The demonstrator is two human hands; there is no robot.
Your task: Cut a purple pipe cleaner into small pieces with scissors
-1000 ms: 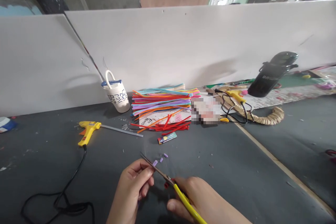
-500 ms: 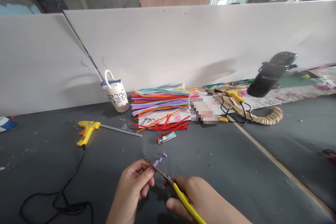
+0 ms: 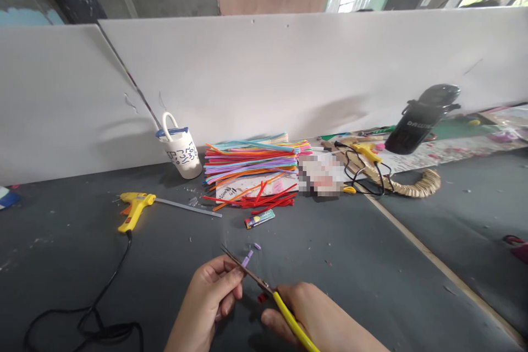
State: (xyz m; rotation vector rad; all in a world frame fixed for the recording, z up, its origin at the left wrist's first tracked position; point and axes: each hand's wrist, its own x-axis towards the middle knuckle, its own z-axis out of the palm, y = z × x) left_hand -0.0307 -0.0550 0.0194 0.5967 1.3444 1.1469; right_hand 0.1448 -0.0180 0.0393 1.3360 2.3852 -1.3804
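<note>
My right hand (image 3: pixel 295 311) is closed round the yellow handles of a pair of scissors (image 3: pixel 284 313), whose dark blades point up and left. My left hand (image 3: pixel 220 289) pinches a small purple piece (image 3: pixel 247 258) that sticks out past the blades near its fingertips. Just beyond lies a loose purple bit (image 3: pixel 257 246) on the dark table (image 3: pixel 173 269). A small red item (image 3: pixel 262 298) shows below the scissors' pivot, partly hidden by my right hand.
Colourful pipe cleaners (image 3: pixel 251 162) lie behind a small printed packet (image 3: pixel 259 219). A yellow glue gun (image 3: pixel 136 209) with a cord is at left, a white cup (image 3: pixel 183 154) behind it. A black bottle (image 3: pixel 421 121) and second glue gun (image 3: pixel 369 151) are at right.
The view has shifted slightly. The scissor blades look closer together, and the purple piece beside them sits at a slightly different angle.
</note>
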